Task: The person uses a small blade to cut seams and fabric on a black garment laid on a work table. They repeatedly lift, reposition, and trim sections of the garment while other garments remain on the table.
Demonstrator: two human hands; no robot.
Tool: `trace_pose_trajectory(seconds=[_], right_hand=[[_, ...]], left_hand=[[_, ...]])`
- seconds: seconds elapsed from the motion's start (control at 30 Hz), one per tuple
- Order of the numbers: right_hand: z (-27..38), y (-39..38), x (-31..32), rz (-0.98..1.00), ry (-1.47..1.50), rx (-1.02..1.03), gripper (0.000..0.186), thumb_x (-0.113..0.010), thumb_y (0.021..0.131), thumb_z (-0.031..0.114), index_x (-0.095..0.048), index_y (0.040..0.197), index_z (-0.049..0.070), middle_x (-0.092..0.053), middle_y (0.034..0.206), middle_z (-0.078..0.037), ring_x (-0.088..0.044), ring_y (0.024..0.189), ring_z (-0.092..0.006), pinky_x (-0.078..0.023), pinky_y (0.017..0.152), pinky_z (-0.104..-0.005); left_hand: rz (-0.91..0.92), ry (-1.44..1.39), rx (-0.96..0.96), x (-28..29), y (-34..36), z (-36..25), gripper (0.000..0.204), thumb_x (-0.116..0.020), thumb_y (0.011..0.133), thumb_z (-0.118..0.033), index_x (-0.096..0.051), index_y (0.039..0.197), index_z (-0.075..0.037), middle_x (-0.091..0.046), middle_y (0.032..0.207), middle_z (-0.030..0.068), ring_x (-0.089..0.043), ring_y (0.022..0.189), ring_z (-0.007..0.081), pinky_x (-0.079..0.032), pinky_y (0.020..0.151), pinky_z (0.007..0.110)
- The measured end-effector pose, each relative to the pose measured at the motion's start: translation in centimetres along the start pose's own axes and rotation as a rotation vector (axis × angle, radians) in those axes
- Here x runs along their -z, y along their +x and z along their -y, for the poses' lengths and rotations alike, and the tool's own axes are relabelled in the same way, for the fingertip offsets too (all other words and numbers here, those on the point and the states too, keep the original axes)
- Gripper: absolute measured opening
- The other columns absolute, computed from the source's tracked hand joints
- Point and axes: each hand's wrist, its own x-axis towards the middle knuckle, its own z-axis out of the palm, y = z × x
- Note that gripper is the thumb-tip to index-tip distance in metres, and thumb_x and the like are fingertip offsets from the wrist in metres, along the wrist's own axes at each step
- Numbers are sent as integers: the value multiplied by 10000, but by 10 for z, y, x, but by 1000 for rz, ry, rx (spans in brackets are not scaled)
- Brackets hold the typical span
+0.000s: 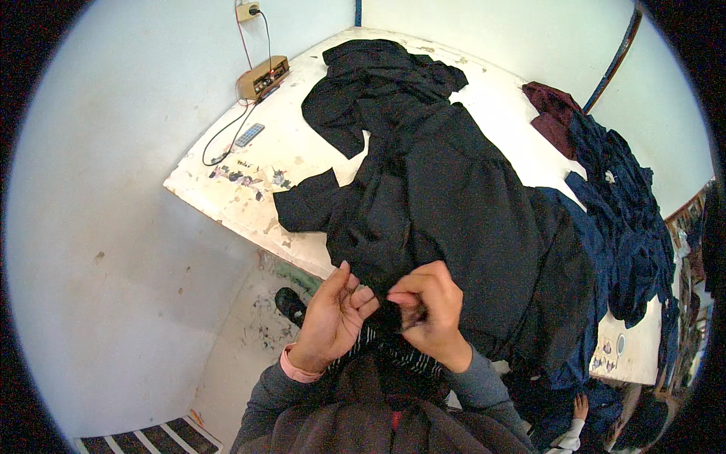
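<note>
A large black garment (469,204) lies spread over the white table, its lower part hanging over the near edge in front of me. My left hand (333,314) is at that edge, palm turned up, its fingers curled in and the thumb close to the forefinger. Just to its right, my right hand (432,303) is closed in a pinch, slightly blurred, over the black cloth. Anything between the fingers of either hand is too small or too dark to make out.
On the white table (219,163), a remote control (249,135) lies near a brown corded device (265,77) at the back left. Dark blue clothes (624,219) and a maroon cloth (554,113) lie at the right. Another person's hand (580,406) shows at the lower right.
</note>
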Motion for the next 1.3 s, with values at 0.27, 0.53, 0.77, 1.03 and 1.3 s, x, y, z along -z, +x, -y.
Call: trace_pose_trajectory(seconds=[0.27, 0.53, 0.77, 1.03, 1.3], right_hand=[[21, -3, 22, 53, 105, -463, 327, -814, 805, 185, -603, 998, 26, -651, 851, -103, -657, 687, -226, -502, 605, -325], [18, -9, 13, 74, -50, -256, 240, -809, 796, 114, -638, 918, -1, -693, 810, -117, -647, 642, -207, -478, 615, -297], [18, -11, 5, 39, -375, -31, 191, -768, 812, 190, -682, 929, 65, -664, 758, -42, -600, 575, -198, -361, 507, -334], [11, -13, 7, -4, -344, -73, 269, -813, 769, 220, -670, 937, 65, -638, 776, -54, -604, 605, -222, -392, 516, -336], [-23, -28, 67, 40, -613, -393, 675, -899, 642, 361, -582, 1162, 70, -604, 1166, -127, -669, 946, -331, -555, 750, -389]], left_hand=[[-91, -11, -60, -14, -1, 0, 240, -485, 1069, -268, -564, 872, -156, -535, 732, -52, -516, 688, 104, -479, 693, 293], [-39, -38, -34, -5, -2, 5, 224, -485, 1065, -253, -580, 913, -119, -612, 821, -27, -647, 813, 149, -571, 806, 344], [-208, -17, -7, -21, -3, 9, 211, -484, 1062, -227, -580, 907, -120, -603, 803, -24, -616, 770, 143, -556, 812, 355], [106, -78, -108, -3, 3, -7, 221, -446, 1065, -224, -576, 929, -108, -589, 847, 10, -522, 748, 161, -502, 785, 352], [-55, -159, -737, 40, 51, -216, 293, -351, 1070, -151, -586, 1102, 22, -670, 1102, 130, -629, 1007, 244, -517, 899, 428]])
